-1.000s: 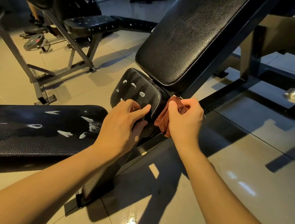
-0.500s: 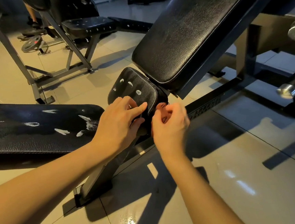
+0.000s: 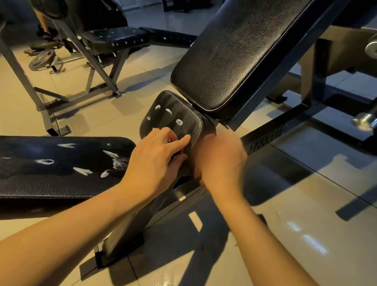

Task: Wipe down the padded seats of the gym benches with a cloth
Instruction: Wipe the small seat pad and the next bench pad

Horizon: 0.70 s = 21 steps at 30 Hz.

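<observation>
The small black seat pad [image 3: 176,114], speckled with white marks, sits below the tilted black backrest [image 3: 254,45] of an incline bench. My left hand [image 3: 157,161] holds the pad's near edge, fingers on top and thumb at the side. My right hand [image 3: 221,160] is motion-blurred against the pad's right side, fingers curled. The reddish-brown cloth it grips is almost wholly hidden under that hand.
A flat black bench pad [image 3: 37,169] with white smears lies at the left. Another bench [image 3: 114,35] and weight plates [image 3: 43,59] stand behind. Chrome bar ends [image 3: 365,121] stick out at the right. Glossy tiled floor surrounds the bench frame.
My right hand with the cloth has slid left and down along the seat pad's right side, and the cloth has gone out of sight. My left hand has stayed on the pad.
</observation>
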Available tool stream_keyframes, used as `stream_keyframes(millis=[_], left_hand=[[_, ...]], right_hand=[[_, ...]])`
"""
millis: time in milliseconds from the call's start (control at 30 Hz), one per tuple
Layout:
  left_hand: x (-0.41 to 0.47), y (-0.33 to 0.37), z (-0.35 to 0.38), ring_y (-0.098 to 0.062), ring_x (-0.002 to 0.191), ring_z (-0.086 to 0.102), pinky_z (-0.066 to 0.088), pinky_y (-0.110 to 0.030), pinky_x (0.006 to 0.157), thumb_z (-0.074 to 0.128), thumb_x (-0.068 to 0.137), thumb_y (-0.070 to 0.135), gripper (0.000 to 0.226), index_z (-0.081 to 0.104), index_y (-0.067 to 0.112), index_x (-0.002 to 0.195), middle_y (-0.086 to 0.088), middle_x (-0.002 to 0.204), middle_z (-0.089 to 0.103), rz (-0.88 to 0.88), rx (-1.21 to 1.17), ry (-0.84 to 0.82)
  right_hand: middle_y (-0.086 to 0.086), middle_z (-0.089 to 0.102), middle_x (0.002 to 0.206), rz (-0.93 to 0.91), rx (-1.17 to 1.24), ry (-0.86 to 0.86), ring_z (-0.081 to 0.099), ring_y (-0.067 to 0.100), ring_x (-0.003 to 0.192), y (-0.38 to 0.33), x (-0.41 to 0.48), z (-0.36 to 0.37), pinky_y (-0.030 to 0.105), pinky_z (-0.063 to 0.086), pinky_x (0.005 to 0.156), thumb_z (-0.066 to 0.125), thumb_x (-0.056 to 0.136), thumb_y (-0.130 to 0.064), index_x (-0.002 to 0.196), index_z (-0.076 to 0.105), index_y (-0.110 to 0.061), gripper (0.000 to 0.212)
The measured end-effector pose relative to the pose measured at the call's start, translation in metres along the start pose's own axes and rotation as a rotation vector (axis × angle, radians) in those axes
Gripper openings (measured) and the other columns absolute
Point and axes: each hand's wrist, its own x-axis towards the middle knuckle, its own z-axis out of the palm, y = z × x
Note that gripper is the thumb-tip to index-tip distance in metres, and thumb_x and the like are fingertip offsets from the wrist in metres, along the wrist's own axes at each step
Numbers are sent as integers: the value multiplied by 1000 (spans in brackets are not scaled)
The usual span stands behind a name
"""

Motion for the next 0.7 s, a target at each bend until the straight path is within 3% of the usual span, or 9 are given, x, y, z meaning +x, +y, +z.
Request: stream_keyframes(millis=[100, 267, 367, 467, 567, 700], left_hand=[[-2, 1, -1, -20, 93, 54, 53, -41, 71, 60, 93, 35, 44, 62, 27, 137, -1, 108, 60, -8, -14, 2], [-1, 1, -1, -20, 93, 54, 53, -40, 71, 60, 93, 36, 45, 62, 27, 137, 0, 106, 60, -6, -19, -4], [1, 3, -2, -22, 93, 55, 51, -37, 72, 68, 92, 30, 43, 64, 24, 134, -1, 105, 60, 0, -15, 10], [-1, 1, 1, -18, 92, 52, 41, -26, 76, 64, 93, 33, 44, 63, 26, 136, 2, 104, 59, -11, -23, 14], [-1, 0, -1, -17, 93, 53, 44, -29, 73, 60, 93, 36, 44, 62, 28, 136, 2, 105, 60, -7, -27, -4], [0, 1, -4, -20, 96, 56, 51, -36, 72, 65, 93, 34, 44, 62, 29, 137, 1, 106, 61, -14, -35, -10]], right_hand=[[-13, 46, 87, -13, 28, 63, 45, -23, 85, -3, 12, -8, 1, 37, 67, 68, 93, -12, 88, 51, -16, 18], [-12, 48, 90, -53, -26, -48, 50, -2, 79, -6, -1, -4, 11, 37, 63, 66, 94, -18, 88, 52, -18, 15], [-7, 50, 93, 5, -19, 24, 48, -6, 81, -2, 20, -11, 8, 36, 64, 67, 92, -14, 88, 52, -16, 15], [-9, 48, 89, -94, 17, -26, 49, -12, 85, -11, 0, -4, 1, 38, 70, 67, 93, -15, 88, 53, -15, 15], [-14, 49, 91, -61, 5, -53, 51, -9, 91, -2, 0, -3, 6, 45, 68, 65, 95, -21, 91, 55, -17, 11], [-11, 57, 87, 118, 20, 139, 60, 8, 86, 13, 21, -23, 24, 51, 71, 66, 95, -24, 83, 52, -29, 19]])
